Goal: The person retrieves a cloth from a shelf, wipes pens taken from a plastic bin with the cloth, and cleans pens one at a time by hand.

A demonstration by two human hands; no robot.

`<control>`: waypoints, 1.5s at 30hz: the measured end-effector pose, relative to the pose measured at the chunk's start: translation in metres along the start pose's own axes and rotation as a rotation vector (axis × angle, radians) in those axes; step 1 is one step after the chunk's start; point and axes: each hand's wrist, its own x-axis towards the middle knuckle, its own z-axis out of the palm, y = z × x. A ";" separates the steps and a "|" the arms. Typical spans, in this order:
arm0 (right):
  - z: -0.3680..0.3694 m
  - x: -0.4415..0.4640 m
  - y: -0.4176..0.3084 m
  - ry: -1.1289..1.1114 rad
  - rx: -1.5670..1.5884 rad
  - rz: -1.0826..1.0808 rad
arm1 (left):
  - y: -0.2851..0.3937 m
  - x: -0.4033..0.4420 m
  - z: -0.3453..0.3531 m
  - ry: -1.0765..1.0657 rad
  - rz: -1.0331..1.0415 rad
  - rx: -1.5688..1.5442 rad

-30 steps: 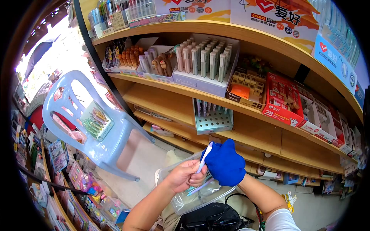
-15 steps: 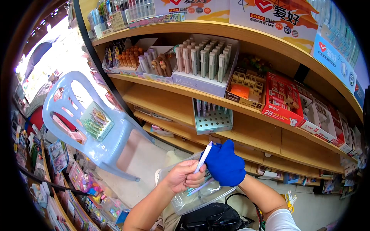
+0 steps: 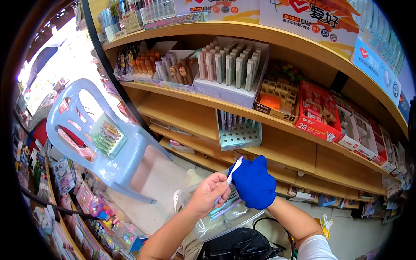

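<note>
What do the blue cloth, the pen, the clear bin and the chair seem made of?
Blue cloth: probably soft fabric, matt, as its rounded folds suggest. Pen: likely plastic, pale and smooth-looking. Clear bin: apparently rigid plastic, see-through with shiny highlights. Chair: probably moulded plastic, with a smooth sheen and cut-out back slots.

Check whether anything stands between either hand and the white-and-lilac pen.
Nothing visible separates the bare left hand from the white-and-lilac pen it holds. The blue cloth covers the right hand, so it lies between that hand and the pen.
</note>
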 end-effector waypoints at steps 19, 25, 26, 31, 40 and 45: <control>-0.003 -0.001 0.003 -0.141 -0.114 -0.089 | 0.001 0.000 -0.016 -0.227 -0.143 -0.296; 0.001 -0.004 0.004 -0.050 -0.047 -0.110 | 0.001 -0.002 -0.014 -0.211 -0.114 -0.263; 0.002 -0.005 0.003 0.030 -0.010 -0.107 | 0.000 -0.002 -0.013 -0.201 -0.101 -0.245; 0.011 -0.001 -0.008 -0.007 0.030 0.113 | -0.006 -0.002 -0.009 -0.079 0.019 -0.048; 0.010 -0.002 0.002 0.103 0.193 -0.084 | -0.003 -0.001 -0.008 -0.045 0.071 -0.071; 0.001 0.002 -0.006 -0.069 0.182 0.075 | -0.002 -0.002 -0.007 -0.052 0.073 -0.071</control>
